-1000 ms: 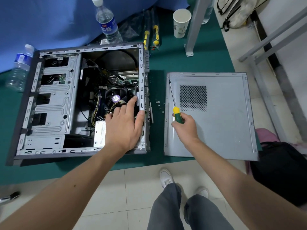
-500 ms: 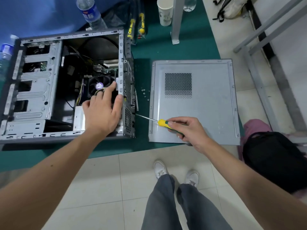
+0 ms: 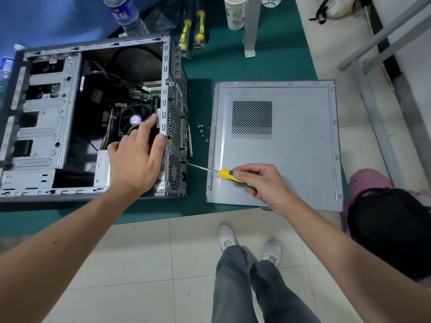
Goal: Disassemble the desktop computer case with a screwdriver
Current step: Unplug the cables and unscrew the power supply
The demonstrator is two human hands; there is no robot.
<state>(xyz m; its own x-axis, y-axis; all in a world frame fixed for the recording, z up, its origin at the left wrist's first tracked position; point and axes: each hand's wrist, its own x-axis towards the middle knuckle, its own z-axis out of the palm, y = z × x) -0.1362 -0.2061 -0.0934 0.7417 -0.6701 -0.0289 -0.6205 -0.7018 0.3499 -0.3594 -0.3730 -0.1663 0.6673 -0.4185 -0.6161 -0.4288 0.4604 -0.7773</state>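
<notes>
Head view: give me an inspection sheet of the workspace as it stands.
Surface: green mat on tiled floor.
Job's things: open computer case on its side; removed side panel flat to its right; screwdriver, tip at the case's rear panel.
Clutter: loose screws between case and panel; paper cup; water bottle; packaged screwdrivers.
Grips: left hand rests on the case's rear edge; right hand holds the screwdriver.
Cables: internal wires by the fan.
Surroundings: metal frame leg; black bag.
</notes>
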